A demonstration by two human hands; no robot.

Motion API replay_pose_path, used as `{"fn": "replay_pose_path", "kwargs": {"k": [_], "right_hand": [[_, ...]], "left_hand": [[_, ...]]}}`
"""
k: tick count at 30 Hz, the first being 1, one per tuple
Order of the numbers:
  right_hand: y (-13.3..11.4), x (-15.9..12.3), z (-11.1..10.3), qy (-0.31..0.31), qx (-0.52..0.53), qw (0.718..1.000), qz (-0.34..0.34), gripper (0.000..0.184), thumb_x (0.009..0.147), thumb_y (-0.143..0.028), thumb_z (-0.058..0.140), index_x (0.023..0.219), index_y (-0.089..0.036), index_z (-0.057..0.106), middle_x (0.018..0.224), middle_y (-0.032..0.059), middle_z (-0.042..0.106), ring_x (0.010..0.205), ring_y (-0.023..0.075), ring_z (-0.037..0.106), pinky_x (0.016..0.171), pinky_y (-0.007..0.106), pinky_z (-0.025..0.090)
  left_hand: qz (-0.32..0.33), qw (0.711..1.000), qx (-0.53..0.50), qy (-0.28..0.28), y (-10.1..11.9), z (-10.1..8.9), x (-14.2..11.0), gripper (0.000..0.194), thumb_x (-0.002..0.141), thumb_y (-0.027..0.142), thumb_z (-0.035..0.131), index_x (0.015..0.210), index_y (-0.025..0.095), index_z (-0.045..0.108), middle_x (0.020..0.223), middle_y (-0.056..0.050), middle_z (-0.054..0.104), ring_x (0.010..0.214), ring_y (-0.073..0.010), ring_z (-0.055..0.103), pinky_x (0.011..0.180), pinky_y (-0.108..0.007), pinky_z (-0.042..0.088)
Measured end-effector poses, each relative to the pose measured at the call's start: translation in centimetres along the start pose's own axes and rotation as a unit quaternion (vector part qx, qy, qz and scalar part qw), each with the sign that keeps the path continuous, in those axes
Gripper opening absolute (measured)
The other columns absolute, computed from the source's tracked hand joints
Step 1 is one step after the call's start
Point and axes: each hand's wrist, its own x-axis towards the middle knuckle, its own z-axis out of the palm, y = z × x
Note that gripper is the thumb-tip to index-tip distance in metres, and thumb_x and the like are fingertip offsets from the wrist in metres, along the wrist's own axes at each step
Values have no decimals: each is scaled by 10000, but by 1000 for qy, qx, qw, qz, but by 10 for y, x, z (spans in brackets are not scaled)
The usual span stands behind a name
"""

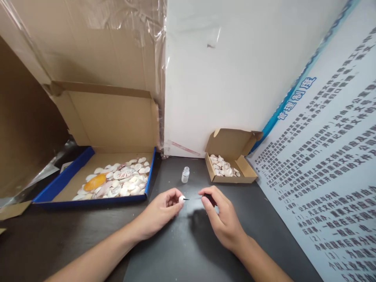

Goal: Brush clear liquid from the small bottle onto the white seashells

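Two-handed alignment at close range: small, white, rounded piece (181, 199) with a thin, dark tip (186, 199).
We see the left hand (163, 204) with its grip clamped on the piece, above the dark, smooth surface (164, 250) and nearer us than the small, clear, uncapped bottle (185, 176). At the right hand (219, 209), a thin, pale sliver (198, 197) shows faintly; we cannot tell whether that grip is closed on it. We judge alignment to be in hand; the next move calls for steady fingers and fine control.

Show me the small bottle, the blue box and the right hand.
Small bottle (185, 176): head view, its body.
Blue box (65, 179): head view, its left wall.
Right hand (225, 211): head view, its back.
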Motion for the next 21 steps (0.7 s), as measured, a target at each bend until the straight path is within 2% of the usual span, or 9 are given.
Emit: {"fn": "replay_pose_path", "kwargs": {"k": [5, 10, 21], "right_hand": [[-5, -2, -2, -15, -34, 999, -26, 167, 1000, -262, 445, 1061, -216, 594, 920, 37, 599, 729, 135, 573, 653, 248, 468], [-7, -1, 0, -29, -37, 998, -46, 143, 986, -246, 476, 1064, -217, 592, 940, 41, 601, 730, 129, 583, 635, 240, 487], [-6, -4, 0, -55, -41, 997, -44, 144, 987, -236, 475, 1051, -227, 604, 925, 35, 590, 743, 127, 583, 665, 245, 478]], "left_hand": [[28, 1000, 7, 7, 1, 2, -2, 369, 821, 511, 609, 841, 165, 483, 692, 52, 420, 629, -83, 345, 592, -211, 297], [29, 1000, 7, 2, 2, 3, -2, 372, 813, 513, 612, 833, 171, 467, 677, 57, 405, 626, -85, 328, 595, -215, 285], [23, 1000, 8, -11, 4, 0, -5, 375, 842, 536, 570, 851, 175, 467, 673, 59, 388, 602, -82, 338, 572, -213, 283]]}}
